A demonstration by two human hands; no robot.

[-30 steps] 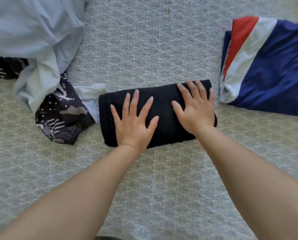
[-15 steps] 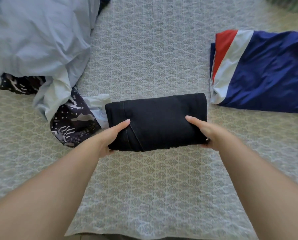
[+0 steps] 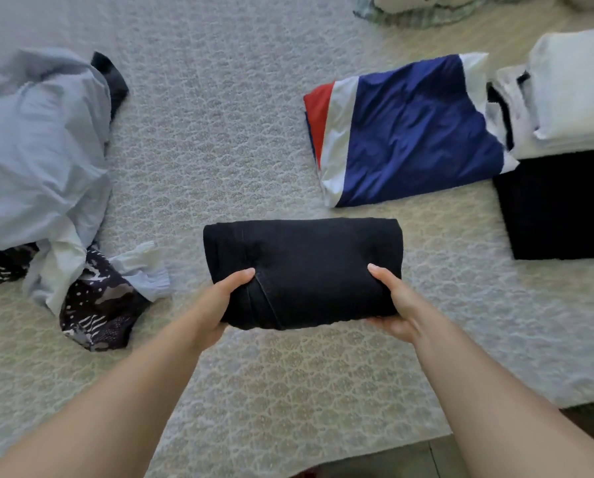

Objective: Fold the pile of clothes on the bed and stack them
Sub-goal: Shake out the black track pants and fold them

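Unfolded pile point(image 3: 44, 160): lay at the left of the bed; a pale blue garment sat crumpled on top, with a dark patterned garment point(image 3: 95, 305) and a white piece showing beneath its near edge. All looked thin, limp and light.

Left hand point(image 3: 219, 305): gripped the near left corner of the folded black trousers point(image 3: 302, 270), thumb on top, fingers hidden beneath.

Folded black trousers: sat at the centre, a compact thick bundle with a seam visible near the left thumb. Whether the far edge touched the bedspread point(image 3: 219, 132) could not be told.

Handling, judged: the cloth looked like heavy denim, fairly stiff and not slippery, and it would likely hold its fold. The bundle could sag or open in the middle if carried by one end, so a two-handed hold with fingers under the lower layers appeared correct.

Right hand point(image 3: 397, 307): gripped the near right corner in the same manner, thumb on top.

Folded blue garment point(image 3: 413, 132): lay flat beyond and to the right, with red and white bands; the fabric looked smooth and possibly slippery as a base.

Stacks, far right: a folded black garment point(image 3: 561, 208) lay nearest, with folded white garments point(image 3: 571, 94) behind it.

Surface: a soft, pale, patterned bedspread, which would offer a yielding footing.

Room: the bed edge and a strip of floor point(image 3: 392, 460) were visible at the lower right.
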